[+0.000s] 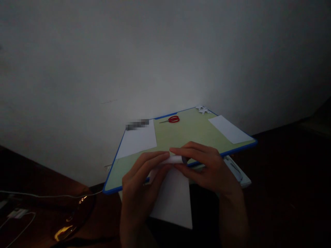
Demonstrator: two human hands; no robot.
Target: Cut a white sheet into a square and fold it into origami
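A sheet of white paper [173, 198] hangs over the near side of the table, its upper end rolled into a small tube. My left hand [144, 179] grips the roll from the left, fingers on top and thumb beneath. From the right, my right hand [204, 163] pinches the same roll, fingertips above and thumb below. The two hands nearly meet in the middle. Beyond them, red-handled scissors [172, 119] lie on the pale green tabletop [181, 136].
White sheets lie at the table's left [137, 141] and right [231, 129]. Paper scraps [203, 109] sit at the far right corner. A blurred-out item [137, 124] rests at the far left. White cables [51, 196] run at lower left, and a wall [165, 51] stands behind.
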